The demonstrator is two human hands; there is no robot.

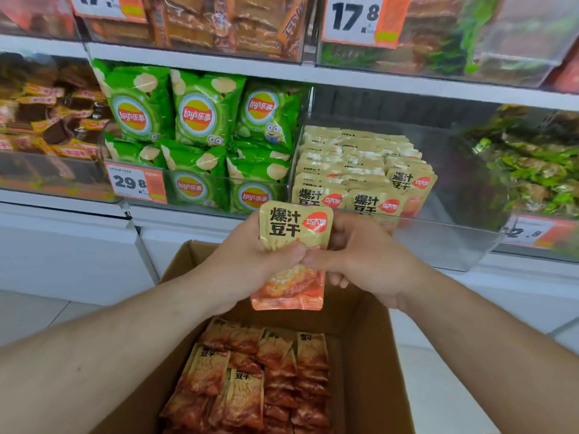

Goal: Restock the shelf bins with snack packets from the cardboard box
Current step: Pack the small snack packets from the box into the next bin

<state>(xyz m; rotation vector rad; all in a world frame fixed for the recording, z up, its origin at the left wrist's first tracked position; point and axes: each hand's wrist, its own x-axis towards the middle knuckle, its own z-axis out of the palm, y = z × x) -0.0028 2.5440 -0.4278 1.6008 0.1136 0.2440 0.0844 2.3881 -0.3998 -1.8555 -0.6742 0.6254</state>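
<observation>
My left hand (250, 258) & right hand (360, 255) both grip one snack packet (293, 242); the bin (407, 242) is part full w/ the box (376, 355) holding lots more.

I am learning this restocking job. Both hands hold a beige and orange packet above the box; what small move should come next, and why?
Probably lift the packet forward into the clear bin just behind it. That bin already holds rows of the same packets, and both the left hand and right hand grip it.
</observation>
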